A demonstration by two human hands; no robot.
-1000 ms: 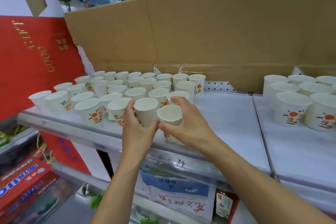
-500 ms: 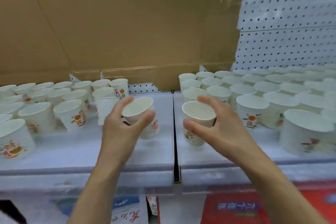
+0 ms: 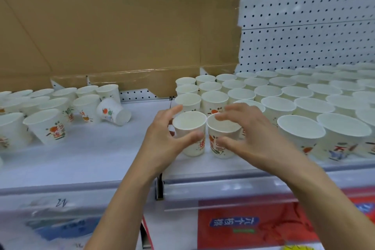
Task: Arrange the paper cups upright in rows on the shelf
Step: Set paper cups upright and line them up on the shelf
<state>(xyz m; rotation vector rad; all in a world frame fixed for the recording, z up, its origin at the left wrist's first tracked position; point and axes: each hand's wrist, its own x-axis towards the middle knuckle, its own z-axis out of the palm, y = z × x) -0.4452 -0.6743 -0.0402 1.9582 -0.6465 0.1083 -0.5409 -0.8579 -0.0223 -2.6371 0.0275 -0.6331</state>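
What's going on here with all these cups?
A person is lining up paper cups on a shop shelf. The left hand is curled round the left cup and the right hand round the right cup, side by side at the front of the right-hand rows. Further left, a tipped cup lies on its side.

This is a shop aisle. A white display shelf (image 3: 91, 160) with a pegboard back panel (image 3: 304, 26) and a label strip (image 3: 233, 185) along its front edge carries dozens of identical paper cups (image 3: 267, 91), and red packaged goods (image 3: 253, 227) sit on the tier below.
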